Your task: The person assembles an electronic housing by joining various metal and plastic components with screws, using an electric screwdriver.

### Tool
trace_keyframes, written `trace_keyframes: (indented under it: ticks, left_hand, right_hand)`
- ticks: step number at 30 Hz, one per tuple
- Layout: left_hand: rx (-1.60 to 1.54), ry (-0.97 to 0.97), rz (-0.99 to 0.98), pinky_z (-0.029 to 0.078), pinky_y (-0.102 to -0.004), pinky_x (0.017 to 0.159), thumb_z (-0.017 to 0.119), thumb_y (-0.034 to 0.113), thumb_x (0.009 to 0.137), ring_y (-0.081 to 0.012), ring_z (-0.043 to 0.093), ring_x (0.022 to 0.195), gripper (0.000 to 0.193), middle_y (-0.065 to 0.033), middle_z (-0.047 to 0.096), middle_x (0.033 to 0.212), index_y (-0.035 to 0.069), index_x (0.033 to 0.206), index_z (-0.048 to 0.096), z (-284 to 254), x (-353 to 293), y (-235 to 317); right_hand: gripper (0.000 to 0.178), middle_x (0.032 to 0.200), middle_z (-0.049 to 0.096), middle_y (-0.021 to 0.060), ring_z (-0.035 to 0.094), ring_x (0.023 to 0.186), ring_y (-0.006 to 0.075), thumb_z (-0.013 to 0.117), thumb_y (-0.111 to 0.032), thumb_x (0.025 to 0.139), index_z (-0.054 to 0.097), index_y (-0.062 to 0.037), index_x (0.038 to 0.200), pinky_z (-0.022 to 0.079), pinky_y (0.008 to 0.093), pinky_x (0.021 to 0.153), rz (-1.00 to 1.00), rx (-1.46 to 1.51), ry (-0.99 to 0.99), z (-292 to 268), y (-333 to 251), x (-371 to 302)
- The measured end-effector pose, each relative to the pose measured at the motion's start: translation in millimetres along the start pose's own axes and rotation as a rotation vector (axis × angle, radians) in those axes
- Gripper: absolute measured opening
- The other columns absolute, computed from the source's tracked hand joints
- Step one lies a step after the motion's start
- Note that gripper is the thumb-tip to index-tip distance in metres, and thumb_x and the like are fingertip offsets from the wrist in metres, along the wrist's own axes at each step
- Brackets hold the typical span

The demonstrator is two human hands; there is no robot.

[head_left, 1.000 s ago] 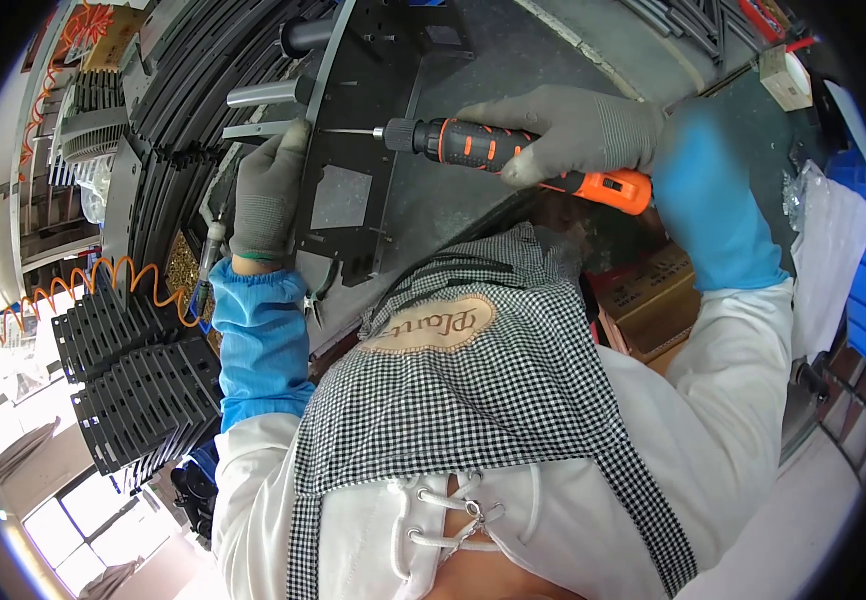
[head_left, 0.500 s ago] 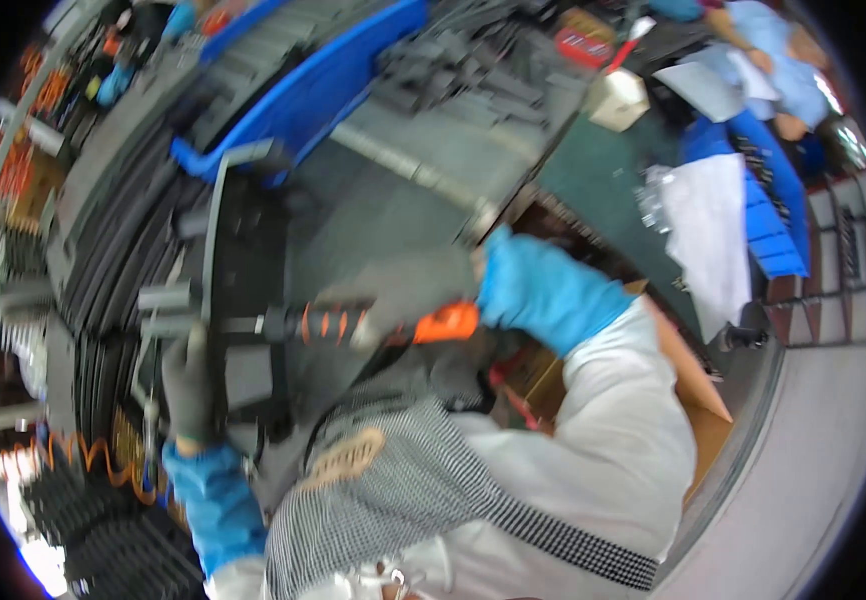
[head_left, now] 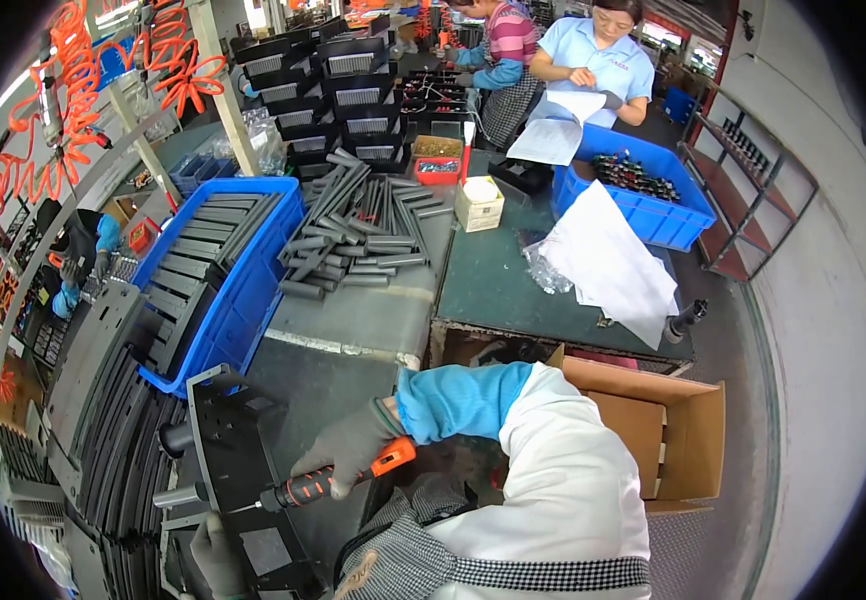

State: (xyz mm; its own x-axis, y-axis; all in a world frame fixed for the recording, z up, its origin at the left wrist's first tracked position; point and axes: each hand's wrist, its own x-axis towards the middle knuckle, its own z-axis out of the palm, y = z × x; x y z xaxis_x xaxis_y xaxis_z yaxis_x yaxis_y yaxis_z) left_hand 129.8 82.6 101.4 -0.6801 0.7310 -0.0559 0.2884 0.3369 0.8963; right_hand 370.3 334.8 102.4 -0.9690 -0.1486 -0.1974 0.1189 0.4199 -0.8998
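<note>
My right hand (head_left: 338,450), in a grey glove, is wrapped round an orange and black electric screwdriver (head_left: 298,488). Its thin bit points left, reaching the side of a black metal frame (head_left: 238,435) lying on the bench. Below the bit, my gloved left hand (head_left: 218,555) grips the edge of that frame; some of its fingers are hidden. A short grey tube (head_left: 181,495) sticks out from the frame's left side just above my left hand, and a dark round piece (head_left: 175,440) projects farther up.
Stacked dark metal panels (head_left: 103,400) stand left of the frame. Beyond are a blue bin (head_left: 243,300) of grey strips and a pile of grey tubes (head_left: 363,235). An open cardboard box (head_left: 693,440) sits at my right. Two people stand past the green table (head_left: 513,290).
The view has tilted up, showing more of the far bench and co-workers. The blur has cleared. The screwdriver stays in my right hand, its bit still at the frame near my left hand.
</note>
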Motion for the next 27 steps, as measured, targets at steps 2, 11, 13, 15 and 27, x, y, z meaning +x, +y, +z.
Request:
trace_keyframes:
  ticks: [2, 11, 13, 15, 27]
  left_hand:
    - [-0.026, -0.008, -0.012, 0.035, -0.0341, 0.054, 0.056, 0.039, 0.106, -0.0127, 0.043, 0.063, 0.047, -0.0001, 0.055, 0.067, -0.001, 0.087, 0.070, -7, 1, -7]
    - [-0.576, -0.020, -0.090, 0.053, -0.0378, 0.098, 0.045, 0.049, 0.108, -0.0253, 0.067, 0.110, 0.066, -0.0179, 0.069, 0.121, -0.010, 0.137, 0.055, -46, -39, -63]
    - [-0.590, -0.066, 0.008, 0.048, -0.0425, 0.107, 0.047, 0.058, 0.105, -0.0308, 0.061, 0.121, 0.080, -0.0235, 0.061, 0.134, -0.011, 0.145, 0.045, -45, -52, -88]
    - [-0.581, -0.177, 0.023, 0.045, -0.0425, 0.109, 0.051, 0.073, 0.096, -0.0292, 0.058, 0.125, 0.098, -0.0238, 0.060, 0.134, -0.012, 0.145, 0.044, -37, -68, -105]
    - [0.020, 0.086, -0.044, 0.053, -0.0403, 0.093, 0.067, 0.021, 0.094, -0.0266, 0.068, 0.106, 0.033, -0.0145, 0.071, 0.113, 0.008, 0.125, 0.067, 22, -99, -122]
  right_hand:
    - [0.065, 0.099, 0.068, 0.0126, 0.066, 0.091, 0.0270, 0.073, -0.025, 0.077, 0.057, -0.0082, 0.138, 0.051, 0.0423, 0.080, 0.003, 0.020, 0.015, 2, 0, -7]
    - [0.065, 0.136, 0.058, 0.0059, 0.058, 0.118, 0.0197, 0.068, -0.018, 0.082, 0.053, -0.0136, 0.145, 0.052, 0.0398, 0.098, 0.223, 0.140, 0.424, -50, 75, -64]
    - [0.070, 0.125, 0.067, 0.0118, 0.065, 0.113, 0.0250, 0.071, -0.019, 0.082, 0.050, -0.0112, 0.148, 0.052, 0.0399, 0.100, 0.293, -0.101, 0.645, -55, 127, -73]
    - [0.067, 0.118, 0.070, 0.0175, 0.068, 0.109, 0.0294, 0.072, -0.021, 0.082, 0.053, -0.0082, 0.146, 0.051, 0.0400, 0.098, 0.381, -0.155, 0.753, -57, 129, -60]
    - [0.061, 0.138, 0.057, 0.0229, 0.051, 0.133, 0.0407, 0.075, -0.009, 0.077, 0.059, 0.0007, 0.135, 0.041, 0.0469, 0.111, -0.474, -0.914, 0.508, -44, -34, 142]
